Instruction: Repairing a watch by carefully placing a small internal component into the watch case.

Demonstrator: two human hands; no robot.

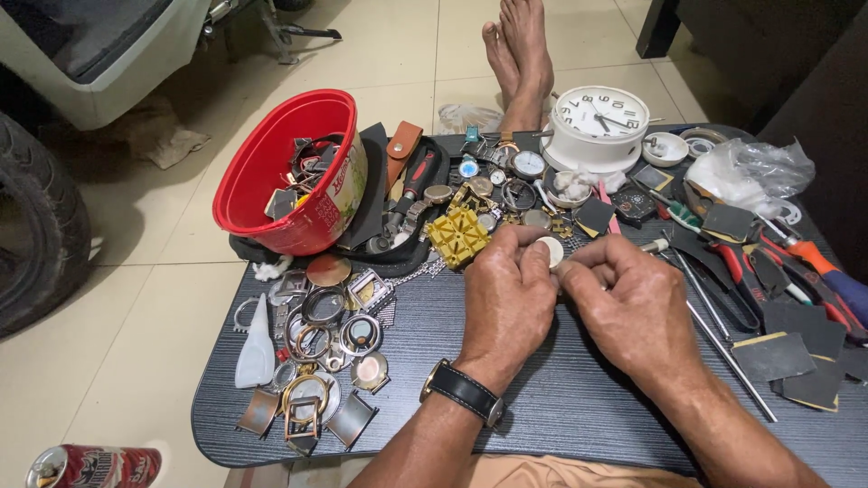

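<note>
Left hand (508, 294) and right hand (624, 303) pinch small round white watch part (551, 250) together, just above dark counter (542, 398). Yellow case holder (458, 237) just beyond left hand. Risk: fingertip slip drops part into watch-case clutter (321, 352) left of hands.

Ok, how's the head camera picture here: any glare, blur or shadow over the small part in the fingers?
Head view: even indoor light, sharp at centre; the small round white part, pinched between left hand and right hand, is bright and partly hidden. Soft glare on the tiled floor; edges bend slightly from the wide lens.
</note>
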